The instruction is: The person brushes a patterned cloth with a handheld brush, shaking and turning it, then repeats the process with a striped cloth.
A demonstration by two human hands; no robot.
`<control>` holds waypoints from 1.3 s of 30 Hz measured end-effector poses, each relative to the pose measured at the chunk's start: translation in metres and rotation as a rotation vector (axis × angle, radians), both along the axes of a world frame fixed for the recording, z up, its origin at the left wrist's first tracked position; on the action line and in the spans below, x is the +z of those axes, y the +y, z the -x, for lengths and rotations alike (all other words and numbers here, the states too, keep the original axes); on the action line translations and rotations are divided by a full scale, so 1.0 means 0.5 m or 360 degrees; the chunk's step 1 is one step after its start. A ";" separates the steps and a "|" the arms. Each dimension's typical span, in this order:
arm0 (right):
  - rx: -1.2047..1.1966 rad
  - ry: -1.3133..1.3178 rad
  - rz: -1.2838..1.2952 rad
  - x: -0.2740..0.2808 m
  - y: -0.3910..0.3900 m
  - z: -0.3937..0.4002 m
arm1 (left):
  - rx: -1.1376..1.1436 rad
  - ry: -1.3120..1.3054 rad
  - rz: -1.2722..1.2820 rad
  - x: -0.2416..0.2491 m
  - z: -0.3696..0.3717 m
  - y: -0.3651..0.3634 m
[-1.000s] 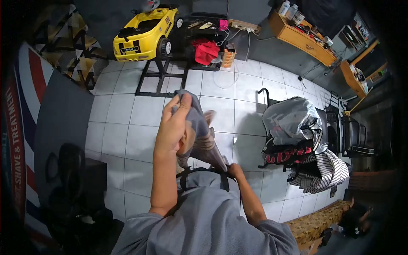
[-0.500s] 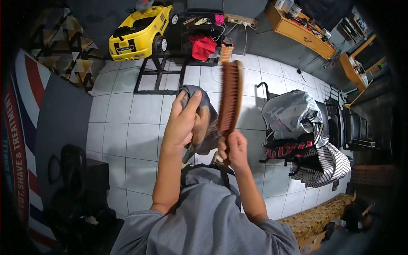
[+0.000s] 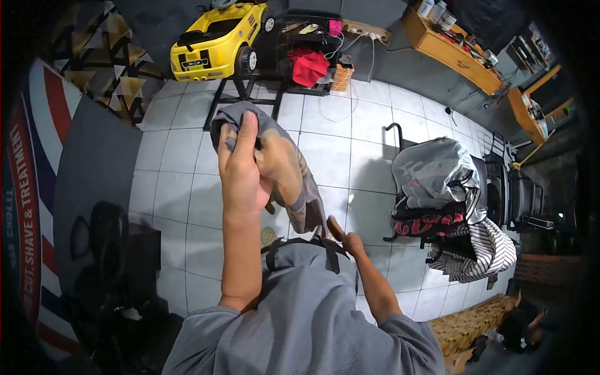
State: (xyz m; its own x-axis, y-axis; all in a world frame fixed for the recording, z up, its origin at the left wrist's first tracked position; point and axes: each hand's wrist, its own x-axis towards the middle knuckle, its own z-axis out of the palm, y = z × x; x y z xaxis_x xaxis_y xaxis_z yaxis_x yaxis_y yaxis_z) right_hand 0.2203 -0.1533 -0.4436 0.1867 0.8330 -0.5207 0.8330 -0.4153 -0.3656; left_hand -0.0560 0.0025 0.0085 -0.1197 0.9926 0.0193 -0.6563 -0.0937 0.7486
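Observation:
My left hand (image 3: 242, 172) is raised in front of me, with its fingers closed around the bunched top of a grey and tan cloth (image 3: 284, 162). The cloth hangs down to the right of that hand, its lower end close to my waist. Low at my right side, my right hand (image 3: 354, 244) grips a wooden-backed brush (image 3: 335, 229). Only part of the brush shows, seen nearly end-on, and its bristles are hidden. A narrow gap separates the brush from the cloth's lower end.
A chair draped with a silver cape (image 3: 434, 172) and a striped cloth (image 3: 484, 250) stands to the right. Ahead are a yellow toy car (image 3: 219, 40), a black metal frame (image 3: 262, 100) and a trolley holding a red cloth (image 3: 308, 67). A wooden drawer desk (image 3: 450, 50) lines the far wall.
My right hand has swung the brush down from upright to low near my waist. My left hand has lifted the cloth up and to the left, and the cloth is more spread out.

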 end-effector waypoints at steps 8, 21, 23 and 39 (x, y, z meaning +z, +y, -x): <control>-0.0795 0.2046 -0.0753 0.498 0.177 0.164 | 0.0045 0.0054 0.0165 -0.086 -0.044 0.034; 0.0310 0.0282 -0.0043 0.231 0.144 0.168 | 0.0367 -0.0052 0.0090 -0.022 -0.049 0.010; 0.0387 0.0090 0.0256 0.153 0.108 0.112 | 0.0482 -0.0143 0.0116 -0.018 -0.040 0.009; -0.0156 0.1774 -0.1095 0.659 0.165 0.244 | 0.0264 -0.0281 0.0153 -0.047 -0.104 -0.005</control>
